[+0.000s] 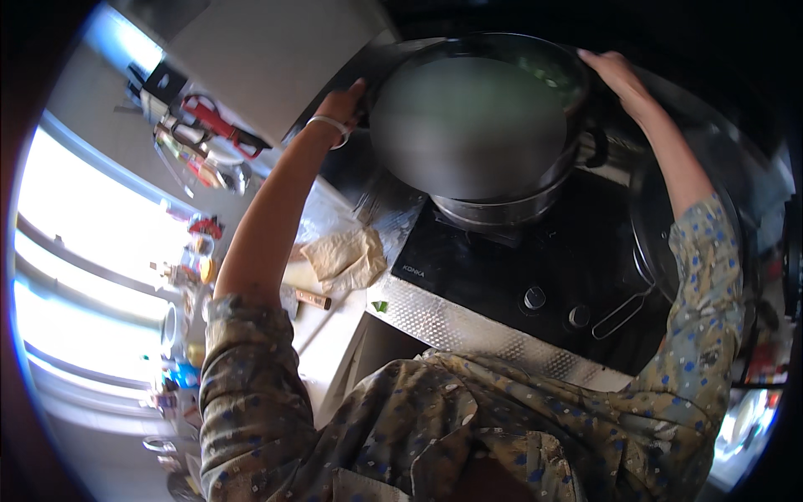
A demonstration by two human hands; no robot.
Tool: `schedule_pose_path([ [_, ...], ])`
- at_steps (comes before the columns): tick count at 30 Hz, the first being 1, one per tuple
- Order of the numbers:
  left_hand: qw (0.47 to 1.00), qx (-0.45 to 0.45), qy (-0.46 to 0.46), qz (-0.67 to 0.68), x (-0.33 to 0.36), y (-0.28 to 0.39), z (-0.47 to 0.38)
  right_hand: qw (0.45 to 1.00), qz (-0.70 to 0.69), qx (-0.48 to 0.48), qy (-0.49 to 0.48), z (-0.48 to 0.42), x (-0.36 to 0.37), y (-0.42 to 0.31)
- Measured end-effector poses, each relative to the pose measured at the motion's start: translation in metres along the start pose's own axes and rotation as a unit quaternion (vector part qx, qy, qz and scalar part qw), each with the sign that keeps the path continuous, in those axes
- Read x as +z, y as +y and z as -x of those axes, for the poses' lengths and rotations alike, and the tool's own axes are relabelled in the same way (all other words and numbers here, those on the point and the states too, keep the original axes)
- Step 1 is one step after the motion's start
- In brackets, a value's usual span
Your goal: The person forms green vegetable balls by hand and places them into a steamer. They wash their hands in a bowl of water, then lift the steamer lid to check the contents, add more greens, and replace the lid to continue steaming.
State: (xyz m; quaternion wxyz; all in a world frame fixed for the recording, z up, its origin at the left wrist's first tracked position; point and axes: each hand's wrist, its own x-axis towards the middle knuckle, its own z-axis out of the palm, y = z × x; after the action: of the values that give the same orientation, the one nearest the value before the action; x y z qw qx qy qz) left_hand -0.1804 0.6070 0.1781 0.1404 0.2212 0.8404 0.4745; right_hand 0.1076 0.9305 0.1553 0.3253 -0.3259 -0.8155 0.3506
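Observation:
A large round pan (576,94) with a dark rim is above the induction-style cooktop. Green pieces show inside at its far right; a blurred oval hides most of the rest. My left hand (342,106), with a white band at the wrist, grips the pan's left side, its fingers partly in shadow. At the far right of the rim, my right hand (613,74) holds on, the grip itself mostly hidden. Beneath the pan, a steel pot (502,212) stands on the black cooktop (477,257). A dark loop handle (597,148) sticks out at the right.
A round lid (655,232) and a wire handle (621,314) lie by my right forearm. Two knobs (534,298) sit on the cooktop's front. Left of it are a crumpled tan cloth (348,258), a wooden-handled knife (312,299) and a green scrap (379,306). Utensils (207,138) crowd the window side.

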Motion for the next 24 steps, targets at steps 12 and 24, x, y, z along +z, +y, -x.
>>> schedule_pose_path([
  [12,0.987,0.154,0.034,-0.02,-0.004,-0.027,-0.015,0.992,-0.09,0.075,-0.055,0.014,0.003,-0.025],
  [24,0.994,0.078,0.035,0.064,0.004,-0.018,-0.004,0.997,-0.043,0.054,-0.026,0.009,0.002,-0.011],
])
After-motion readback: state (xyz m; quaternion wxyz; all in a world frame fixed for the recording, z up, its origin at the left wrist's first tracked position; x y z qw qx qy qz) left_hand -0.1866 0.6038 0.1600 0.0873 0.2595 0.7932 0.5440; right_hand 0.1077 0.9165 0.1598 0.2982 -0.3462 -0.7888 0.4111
